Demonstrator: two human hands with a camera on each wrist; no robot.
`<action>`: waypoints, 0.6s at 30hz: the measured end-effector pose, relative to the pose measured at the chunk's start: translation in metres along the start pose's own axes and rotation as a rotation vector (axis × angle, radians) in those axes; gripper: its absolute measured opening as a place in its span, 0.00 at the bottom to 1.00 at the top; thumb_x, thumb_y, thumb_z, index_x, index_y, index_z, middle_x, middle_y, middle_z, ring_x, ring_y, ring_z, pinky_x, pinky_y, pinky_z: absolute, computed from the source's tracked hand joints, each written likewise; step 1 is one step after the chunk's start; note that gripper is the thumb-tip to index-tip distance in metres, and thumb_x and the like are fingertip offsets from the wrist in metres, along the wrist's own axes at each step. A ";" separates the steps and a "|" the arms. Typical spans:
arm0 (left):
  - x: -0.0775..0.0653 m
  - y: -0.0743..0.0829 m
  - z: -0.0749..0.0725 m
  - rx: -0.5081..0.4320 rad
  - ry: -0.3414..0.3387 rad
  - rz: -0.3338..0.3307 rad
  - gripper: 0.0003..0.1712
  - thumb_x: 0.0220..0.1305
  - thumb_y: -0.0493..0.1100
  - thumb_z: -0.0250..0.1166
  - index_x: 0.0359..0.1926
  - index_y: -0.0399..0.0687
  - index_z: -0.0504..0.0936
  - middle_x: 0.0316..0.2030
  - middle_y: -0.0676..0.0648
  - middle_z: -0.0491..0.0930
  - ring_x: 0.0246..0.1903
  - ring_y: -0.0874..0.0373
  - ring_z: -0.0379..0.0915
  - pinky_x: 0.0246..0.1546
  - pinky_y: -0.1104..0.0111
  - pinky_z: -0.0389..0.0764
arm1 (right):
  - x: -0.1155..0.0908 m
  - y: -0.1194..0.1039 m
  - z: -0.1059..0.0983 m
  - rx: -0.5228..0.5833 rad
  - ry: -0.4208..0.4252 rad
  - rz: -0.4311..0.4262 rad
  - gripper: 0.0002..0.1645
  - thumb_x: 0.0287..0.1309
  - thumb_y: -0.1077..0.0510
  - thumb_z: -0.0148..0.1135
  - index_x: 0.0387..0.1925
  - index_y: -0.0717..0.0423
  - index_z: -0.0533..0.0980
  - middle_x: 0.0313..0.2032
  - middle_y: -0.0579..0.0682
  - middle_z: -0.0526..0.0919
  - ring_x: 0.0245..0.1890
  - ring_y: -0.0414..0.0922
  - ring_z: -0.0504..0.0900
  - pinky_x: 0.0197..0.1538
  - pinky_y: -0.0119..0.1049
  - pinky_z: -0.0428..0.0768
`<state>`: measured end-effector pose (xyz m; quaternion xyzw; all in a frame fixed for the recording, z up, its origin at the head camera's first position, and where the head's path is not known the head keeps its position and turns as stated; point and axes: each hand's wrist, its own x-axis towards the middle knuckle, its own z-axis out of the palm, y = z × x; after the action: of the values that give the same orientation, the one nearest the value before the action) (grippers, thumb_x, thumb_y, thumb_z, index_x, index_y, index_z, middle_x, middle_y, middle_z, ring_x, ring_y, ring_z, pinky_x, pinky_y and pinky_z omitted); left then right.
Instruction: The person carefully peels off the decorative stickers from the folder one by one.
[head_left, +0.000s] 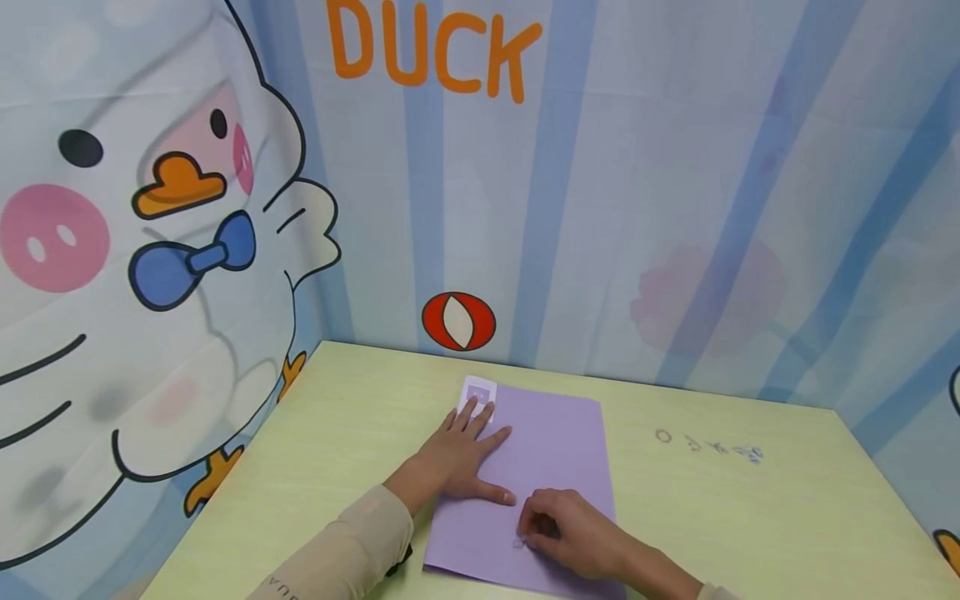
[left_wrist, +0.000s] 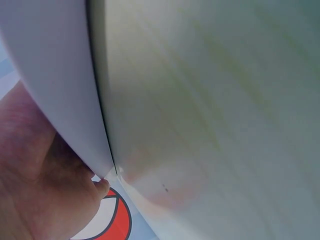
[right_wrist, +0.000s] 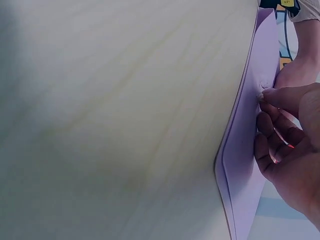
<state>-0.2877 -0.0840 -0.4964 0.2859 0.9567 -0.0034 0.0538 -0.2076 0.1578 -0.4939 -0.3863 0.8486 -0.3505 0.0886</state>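
Note:
A purple folder (head_left: pixel 555 450), its two layers showing along the edge in the right wrist view, lies on the table. My left hand (head_left: pixel 467 458) rests spread on its left side, two fingertips over a white label (head_left: pixel 480 387) at the top corner. Near the folder's lower middle, my right hand (head_left: pixel 573 533) pinches a small pale piece (right_wrist: pixel 261 96) between thumb and forefinger, right at the purple surface. The other fingers curl inward. I cannot tell what kind of thing the piece is.
On the pale yellow table (head_left: pixel 810 500), to the right of the folder, lie a small ring (head_left: pixel 663 436) and several tiny bluish-grey pieces (head_left: pixel 747 453) in a row. Behind the table hangs a striped curtain (head_left: pixel 480 208) printed with a duck.

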 end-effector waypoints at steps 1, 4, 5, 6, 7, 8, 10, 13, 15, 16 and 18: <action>0.000 0.000 0.000 -0.001 0.000 0.000 0.65 0.54 0.90 0.55 0.85 0.64 0.56 0.85 0.42 0.43 0.84 0.40 0.31 0.81 0.46 0.47 | 0.000 0.000 -0.001 -0.001 -0.005 0.005 0.08 0.67 0.64 0.71 0.38 0.46 0.84 0.34 0.34 0.82 0.34 0.29 0.78 0.40 0.29 0.81; 0.000 0.000 0.000 -0.003 0.002 -0.002 0.65 0.54 0.90 0.56 0.85 0.64 0.56 0.85 0.42 0.43 0.84 0.40 0.31 0.81 0.46 0.47 | -0.001 -0.001 -0.004 0.003 -0.018 0.023 0.08 0.67 0.64 0.71 0.38 0.46 0.85 0.35 0.34 0.84 0.35 0.29 0.78 0.42 0.30 0.81; 0.000 0.000 0.000 -0.002 0.003 -0.002 0.65 0.54 0.90 0.55 0.85 0.64 0.56 0.85 0.42 0.43 0.84 0.40 0.31 0.81 0.46 0.47 | -0.001 -0.001 -0.005 0.002 -0.020 0.027 0.08 0.67 0.64 0.71 0.38 0.46 0.86 0.35 0.34 0.84 0.35 0.29 0.78 0.42 0.30 0.81; 0.000 0.000 0.000 -0.001 0.004 -0.002 0.66 0.54 0.90 0.55 0.85 0.64 0.56 0.85 0.42 0.43 0.84 0.40 0.31 0.81 0.46 0.47 | -0.002 -0.001 -0.006 0.001 -0.020 0.029 0.08 0.67 0.64 0.71 0.38 0.46 0.86 0.35 0.34 0.85 0.36 0.29 0.79 0.43 0.30 0.82; 0.000 0.000 0.001 0.000 0.006 -0.002 0.66 0.54 0.90 0.55 0.85 0.64 0.56 0.85 0.42 0.43 0.84 0.40 0.31 0.81 0.45 0.47 | -0.002 -0.001 -0.007 -0.001 -0.018 0.028 0.08 0.67 0.64 0.71 0.38 0.47 0.86 0.36 0.34 0.85 0.36 0.29 0.80 0.44 0.30 0.82; 0.000 0.000 0.001 0.001 0.008 0.000 0.66 0.54 0.90 0.55 0.85 0.64 0.56 0.85 0.42 0.43 0.84 0.40 0.31 0.81 0.45 0.47 | -0.003 -0.001 -0.008 -0.003 -0.017 0.027 0.08 0.67 0.64 0.71 0.38 0.47 0.86 0.36 0.34 0.86 0.37 0.29 0.80 0.44 0.31 0.83; 0.001 -0.001 0.002 0.005 0.009 0.001 0.66 0.54 0.91 0.55 0.85 0.64 0.56 0.85 0.42 0.43 0.84 0.40 0.32 0.81 0.45 0.47 | -0.004 -0.001 -0.011 -0.005 -0.011 0.019 0.08 0.66 0.65 0.71 0.38 0.47 0.86 0.36 0.34 0.86 0.37 0.29 0.81 0.45 0.31 0.83; 0.002 -0.001 0.003 0.008 0.010 0.004 0.66 0.54 0.91 0.54 0.85 0.65 0.55 0.85 0.42 0.43 0.84 0.40 0.32 0.80 0.45 0.47 | -0.007 0.000 -0.017 -0.012 0.012 0.002 0.10 0.64 0.66 0.71 0.37 0.47 0.85 0.35 0.34 0.86 0.38 0.30 0.82 0.45 0.32 0.84; 0.002 -0.001 0.003 0.006 0.010 0.003 0.66 0.54 0.91 0.54 0.85 0.65 0.55 0.85 0.42 0.43 0.84 0.39 0.32 0.80 0.45 0.47 | -0.008 0.001 -0.023 -0.021 0.035 -0.004 0.11 0.64 0.68 0.71 0.37 0.47 0.85 0.35 0.34 0.86 0.37 0.30 0.82 0.44 0.33 0.84; 0.002 -0.001 0.003 0.006 0.011 0.002 0.66 0.53 0.91 0.54 0.85 0.65 0.55 0.85 0.42 0.43 0.84 0.40 0.32 0.80 0.45 0.47 | -0.009 0.002 -0.026 -0.029 0.052 -0.011 0.11 0.63 0.69 0.70 0.36 0.47 0.85 0.35 0.35 0.86 0.37 0.31 0.82 0.43 0.34 0.85; 0.002 -0.001 0.003 0.005 0.012 0.000 0.66 0.53 0.91 0.54 0.85 0.65 0.56 0.85 0.42 0.44 0.84 0.40 0.32 0.80 0.45 0.47 | -0.010 0.003 -0.032 -0.054 0.095 -0.020 0.11 0.62 0.69 0.70 0.36 0.48 0.85 0.35 0.36 0.85 0.37 0.31 0.81 0.42 0.35 0.85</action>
<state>-0.2898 -0.0840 -0.5000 0.2858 0.9571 -0.0041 0.0473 -0.2164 0.1830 -0.4737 -0.3798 0.8572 -0.3462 0.0343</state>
